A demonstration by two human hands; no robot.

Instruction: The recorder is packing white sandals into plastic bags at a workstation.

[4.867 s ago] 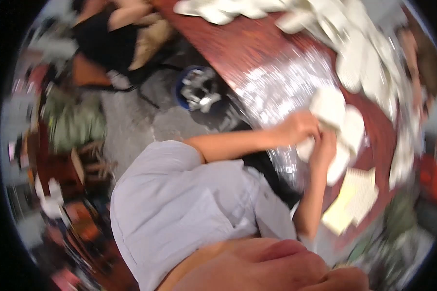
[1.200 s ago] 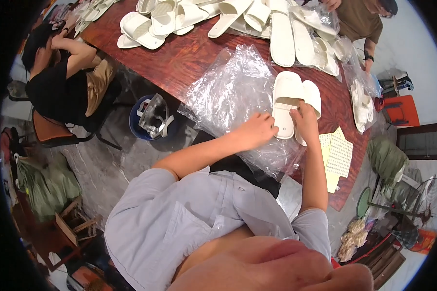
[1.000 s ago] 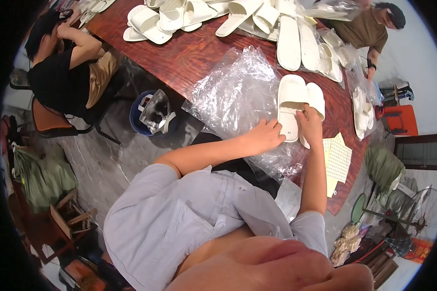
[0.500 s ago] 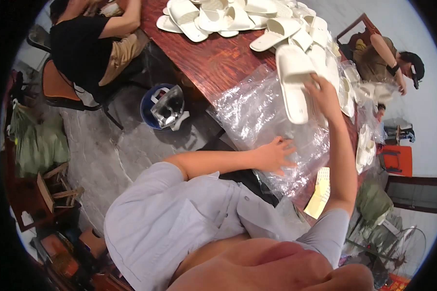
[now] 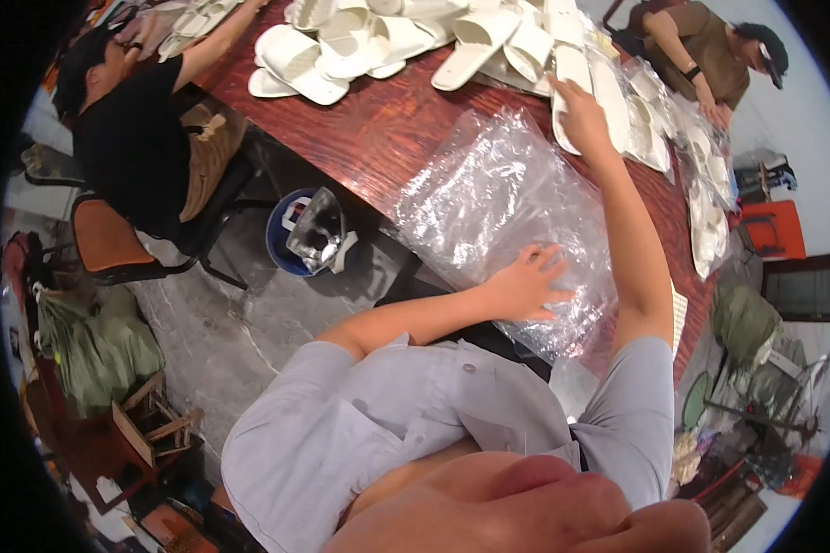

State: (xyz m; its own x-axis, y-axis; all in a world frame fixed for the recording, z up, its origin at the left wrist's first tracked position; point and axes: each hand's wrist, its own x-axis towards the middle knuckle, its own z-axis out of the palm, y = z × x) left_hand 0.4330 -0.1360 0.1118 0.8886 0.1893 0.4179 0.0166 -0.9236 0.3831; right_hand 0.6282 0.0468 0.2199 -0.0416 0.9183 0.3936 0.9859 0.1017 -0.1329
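A stack of clear plastic bags (image 5: 489, 198) lies on the red-brown wooden table (image 5: 387, 138) in front of me. My left hand (image 5: 528, 283) rests flat on the near part of the plastic, fingers spread, holding nothing. With the arm stretched far out, my right hand (image 5: 578, 103) grips a pair of white slippers (image 5: 563, 83) at the edge of a pile of white slippers (image 5: 387, 41) across the table's far side.
A person in black (image 5: 134, 129) sits on an orange chair at the upper left. Another person in a brown shirt (image 5: 701, 51) works at the far right by bagged slippers (image 5: 701, 184). A blue bucket (image 5: 290, 244) with plastic scraps stands under the table edge.
My right hand has carried the white slipper pair off the plastic bags and out to the far pile. My left hand stayed on the plastic, sliding slightly nearer.
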